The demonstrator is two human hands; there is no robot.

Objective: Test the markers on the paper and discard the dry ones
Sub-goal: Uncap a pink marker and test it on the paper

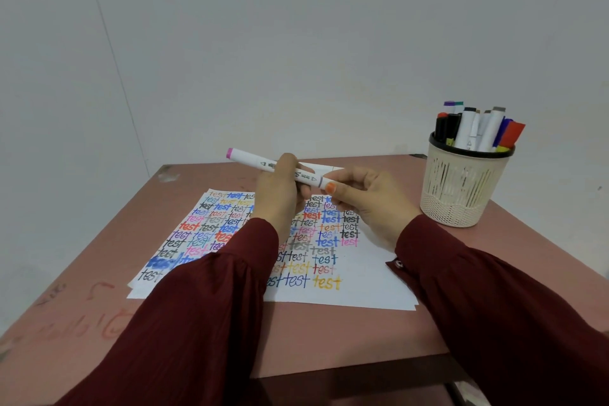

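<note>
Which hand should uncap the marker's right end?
Probably the right hand: it pinches that end of the marker, likely at the cap. The left hand grips the barrel mid-length, better placed to steady it.

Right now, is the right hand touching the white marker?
Touching. The head view shows the right hand pinching the right end of the white marker with its thumb against it, while the left hand grips the barrel.
</note>
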